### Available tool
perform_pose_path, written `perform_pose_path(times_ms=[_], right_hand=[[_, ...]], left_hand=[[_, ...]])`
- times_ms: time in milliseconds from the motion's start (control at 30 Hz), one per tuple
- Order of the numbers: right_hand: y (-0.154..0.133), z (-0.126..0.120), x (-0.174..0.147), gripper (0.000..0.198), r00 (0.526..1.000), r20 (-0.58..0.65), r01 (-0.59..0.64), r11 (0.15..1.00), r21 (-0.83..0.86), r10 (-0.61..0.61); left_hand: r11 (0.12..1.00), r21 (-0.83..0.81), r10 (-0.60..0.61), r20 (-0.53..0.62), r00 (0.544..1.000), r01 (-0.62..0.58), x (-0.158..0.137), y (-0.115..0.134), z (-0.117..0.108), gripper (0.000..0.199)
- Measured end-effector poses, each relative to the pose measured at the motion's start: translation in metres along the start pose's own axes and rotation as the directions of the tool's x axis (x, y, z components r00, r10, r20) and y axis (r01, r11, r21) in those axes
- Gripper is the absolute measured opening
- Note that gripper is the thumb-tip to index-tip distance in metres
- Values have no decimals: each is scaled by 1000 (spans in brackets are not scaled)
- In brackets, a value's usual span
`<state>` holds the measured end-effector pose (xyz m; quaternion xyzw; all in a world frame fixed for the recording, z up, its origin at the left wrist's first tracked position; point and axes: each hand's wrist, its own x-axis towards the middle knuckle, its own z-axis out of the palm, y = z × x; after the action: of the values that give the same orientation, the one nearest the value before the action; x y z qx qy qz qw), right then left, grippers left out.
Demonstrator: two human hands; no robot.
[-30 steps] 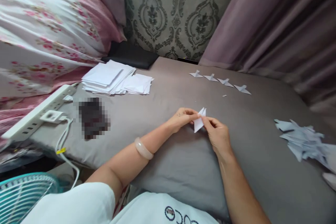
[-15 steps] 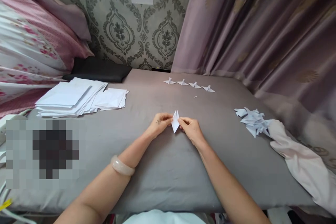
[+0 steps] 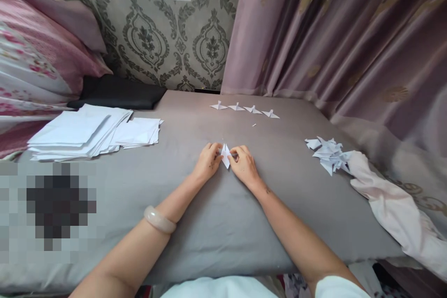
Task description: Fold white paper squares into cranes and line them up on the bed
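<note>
The left hand [image 3: 209, 160] and the right hand [image 3: 244, 164] face each other, each gripping one side of a small folded white paper [image 3: 226, 157] with thumb and fingers. The paper is upright between them, two narrow points at its top and one point at the bottom; whether it touches the grey cloth [image 3: 216, 237] beneath is hard to tell. A pale bangle [image 3: 159, 220] circles the left forearm, behind the hand.

Just beyond the hands, slightly to their right, lies a tiny white scrap [image 3: 253, 125]. Farther out in the same direction, four folded paper shapes [image 3: 236, 107] stand in a row, apart from one another, with wing-like sides spread.

Well to the right of the hands, more folded paper pieces [image 3: 330, 153] lie heaped together, next to a crumpled pale pink cloth [image 3: 387, 205] that runs back toward the person.

To the left of the hands and a little beyond them is a low stack of small white sheets [image 3: 139, 132], and directly left of it a thicker stack of larger ones [image 3: 70, 126]. Behind the stacks rests a flat black item [image 3: 122, 93]. Nearer the person, left of the hands, a dark object is blurred out.
</note>
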<state>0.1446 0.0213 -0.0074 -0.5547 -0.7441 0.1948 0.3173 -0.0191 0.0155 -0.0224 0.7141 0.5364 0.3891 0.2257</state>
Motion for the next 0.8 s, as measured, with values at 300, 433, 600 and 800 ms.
perform_pose_path(times_ms=[300, 433, 600, 800], right_hand=[[10, -14, -2, 32, 980, 161, 103, 992, 79, -115], [12, -18, 0, 24, 973, 201, 89, 989, 122, -113], [11, -17, 7, 17, 979, 193, 31, 989, 143, -58], [11, -15, 13, 16, 983, 183, -25, 988, 150, -3]], left_hand=[[998, 29, -55, 160, 986, 51, -2, 17, -15, 29], [997, 5, -81, 164, 983, 81, 0, 20, -17, 19], [987, -30, -155, 138, 978, 160, 5, 18, -15, 14], [968, -13, -249, 118, 961, 252, 8, 20, -13, 15]])
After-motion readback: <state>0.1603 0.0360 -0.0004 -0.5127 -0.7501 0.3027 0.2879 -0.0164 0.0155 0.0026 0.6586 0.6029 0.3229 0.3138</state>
